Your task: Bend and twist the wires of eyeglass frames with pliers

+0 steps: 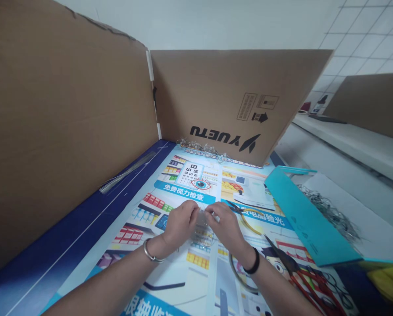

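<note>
My left hand (183, 221) and my right hand (226, 226) meet over the printed sheet, fingertips nearly touching. Both are closed in a pinch. Between and just below them hangs a thin, see-through wire-like strand (203, 230), hard to make out against the print. Beside my right hand lies a tool with dark jaws and yellow handles (251, 224), which looks like pliers. A grey ring-shaped thing (238, 276) shows partly under my right wrist.
Cardboard panels (84, 101) stand at left and back. Along the back lies a pile of small clear wiry pieces (203, 147); thin strips (127, 173) lie left. To the right are a teal box (301, 215) with tangled wire (331, 210) and red-handled scissors (301, 281).
</note>
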Demonstrator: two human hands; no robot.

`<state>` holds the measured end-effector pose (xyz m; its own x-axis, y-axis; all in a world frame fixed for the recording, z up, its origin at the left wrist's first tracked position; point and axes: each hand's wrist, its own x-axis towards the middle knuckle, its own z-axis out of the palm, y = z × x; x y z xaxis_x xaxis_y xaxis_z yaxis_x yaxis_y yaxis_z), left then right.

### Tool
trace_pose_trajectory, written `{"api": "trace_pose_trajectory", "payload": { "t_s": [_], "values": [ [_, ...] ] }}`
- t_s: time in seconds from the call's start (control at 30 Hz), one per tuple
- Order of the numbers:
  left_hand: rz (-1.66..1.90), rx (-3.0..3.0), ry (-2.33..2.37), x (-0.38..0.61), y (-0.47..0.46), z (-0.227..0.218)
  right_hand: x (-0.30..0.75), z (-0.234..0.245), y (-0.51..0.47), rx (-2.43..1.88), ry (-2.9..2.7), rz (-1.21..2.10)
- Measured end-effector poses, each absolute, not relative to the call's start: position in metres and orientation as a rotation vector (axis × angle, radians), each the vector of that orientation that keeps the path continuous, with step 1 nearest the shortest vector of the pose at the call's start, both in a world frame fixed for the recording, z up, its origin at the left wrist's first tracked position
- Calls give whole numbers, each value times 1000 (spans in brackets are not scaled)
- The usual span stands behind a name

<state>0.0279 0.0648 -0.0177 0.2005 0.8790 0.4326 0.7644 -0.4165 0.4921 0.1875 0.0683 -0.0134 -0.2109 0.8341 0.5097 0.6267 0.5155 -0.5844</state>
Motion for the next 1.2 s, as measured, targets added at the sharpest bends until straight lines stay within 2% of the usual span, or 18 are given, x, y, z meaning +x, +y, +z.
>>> {"api": "trace_pose_trajectory", "payload": {
  "t_s": [0.87,1.2],
  "values": [
    [996,2337,1650,28,65,-19,186,-12,67,-1220,-1944,340],
    [959,2483,1706,27,65,-17,186,1,66,-1162,-2003,213]
  ]
}}
